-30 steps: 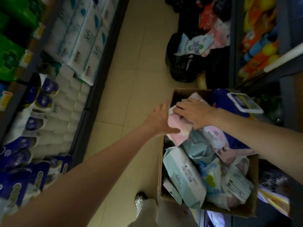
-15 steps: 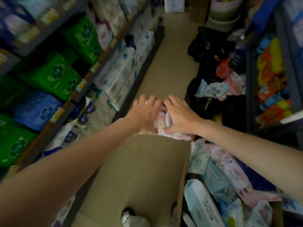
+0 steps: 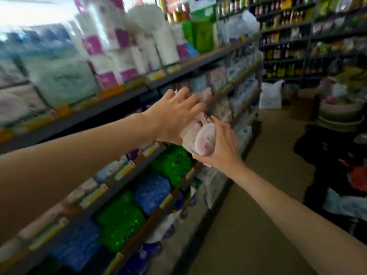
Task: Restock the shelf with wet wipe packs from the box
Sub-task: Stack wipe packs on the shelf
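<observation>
A pink wet wipe pack (image 3: 200,133) with a round white lid is held up between both my hands, close to the front edge of a middle shelf (image 3: 123,100). My left hand (image 3: 174,118) grips its upper left side, fingers spread over the top. My right hand (image 3: 220,147) holds it from below and the right, fingers curled round the lid end. Pink and blue wipe packs (image 3: 206,82) stand on the shelf just behind. The box is out of view.
Tissue and paper roll packs (image 3: 127,48) fill the upper shelf. Green packs (image 3: 172,163) and blue packs (image 3: 153,189) sit on lower shelves. The tan aisle floor (image 3: 258,215) runs ahead, with black bags (image 3: 327,155) and basins (image 3: 337,110) along its right side.
Both hands lifted the pink pack out of the box and carried it up and left to the shelf front. My view swung up from the floor to the shelves.
</observation>
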A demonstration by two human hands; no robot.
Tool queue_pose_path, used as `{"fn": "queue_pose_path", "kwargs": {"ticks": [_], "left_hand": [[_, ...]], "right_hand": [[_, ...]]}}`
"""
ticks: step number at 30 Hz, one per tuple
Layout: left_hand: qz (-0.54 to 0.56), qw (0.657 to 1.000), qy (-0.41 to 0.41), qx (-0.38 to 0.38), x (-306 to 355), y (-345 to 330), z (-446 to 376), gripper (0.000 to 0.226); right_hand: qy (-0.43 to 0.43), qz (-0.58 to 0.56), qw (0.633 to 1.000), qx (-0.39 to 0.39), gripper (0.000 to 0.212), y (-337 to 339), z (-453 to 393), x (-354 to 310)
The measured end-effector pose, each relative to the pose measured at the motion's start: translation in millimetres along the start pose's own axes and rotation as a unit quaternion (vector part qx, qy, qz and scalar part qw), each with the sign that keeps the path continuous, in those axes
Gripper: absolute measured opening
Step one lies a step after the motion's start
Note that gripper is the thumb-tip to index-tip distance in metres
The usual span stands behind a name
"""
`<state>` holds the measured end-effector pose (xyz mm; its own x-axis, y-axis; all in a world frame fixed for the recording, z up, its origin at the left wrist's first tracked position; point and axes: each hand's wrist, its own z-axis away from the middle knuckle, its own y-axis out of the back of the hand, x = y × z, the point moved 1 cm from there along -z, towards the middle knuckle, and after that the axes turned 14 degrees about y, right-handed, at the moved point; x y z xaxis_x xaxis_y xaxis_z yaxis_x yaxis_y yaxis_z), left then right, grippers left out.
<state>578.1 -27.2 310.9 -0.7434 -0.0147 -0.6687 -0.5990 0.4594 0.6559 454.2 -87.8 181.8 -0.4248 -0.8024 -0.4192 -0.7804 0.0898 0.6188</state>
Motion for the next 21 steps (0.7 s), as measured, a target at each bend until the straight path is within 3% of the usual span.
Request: {"fn": "queue_pose_path", "kwargs": {"ticks": [5,10,17,21], "left_hand": [[-0.033,0.99,0.072,0.119,-128,17,48,0.096],[-0.046,0.963,0.185,0.191,-221,24,100,0.083],[-0.095,0.912,0.326,0.231,-302,19,139,0.093],[-0.059,0.889,0.394,0.227,-343,22,143,0.094]], "right_hand": [[0.123,0.031,0.99,0.064,0.104,-17,-99,-91],[0.264,0.107,0.947,0.146,0.091,-24,-181,-175],[0.413,0.188,0.862,0.224,0.091,-32,-277,-256],[0.453,0.158,0.843,0.242,0.093,-36,-327,-295]]}}
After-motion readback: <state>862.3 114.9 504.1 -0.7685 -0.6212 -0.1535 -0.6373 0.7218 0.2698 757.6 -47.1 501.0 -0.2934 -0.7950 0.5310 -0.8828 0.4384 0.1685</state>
